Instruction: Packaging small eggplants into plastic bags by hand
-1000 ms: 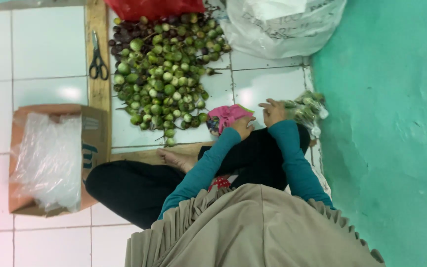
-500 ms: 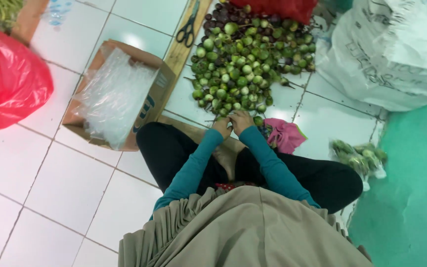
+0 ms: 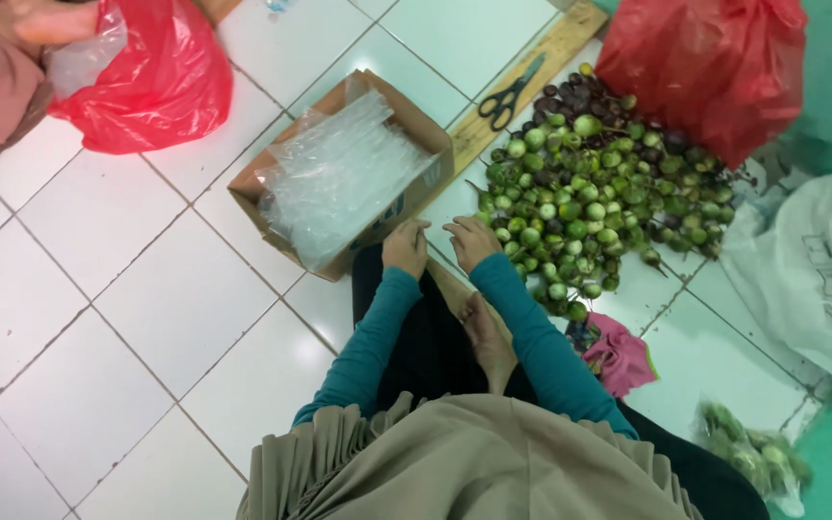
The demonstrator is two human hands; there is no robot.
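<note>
Cardboard box [image 3: 406, 125] of clear plastic bags [image 3: 339, 173] on tiled floor, long axis diagonal, near corner toward knees. Left hand [image 3: 404, 247] fingers curled loosely at box edge; right hand [image 3: 471, 242] just beside, fingers bent, holding nothing visible.

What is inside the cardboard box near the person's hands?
The cardboard box holds a stack of clear plastic bags. They fill it and cover its bottom, so anything beneath them is hidden.
</note>
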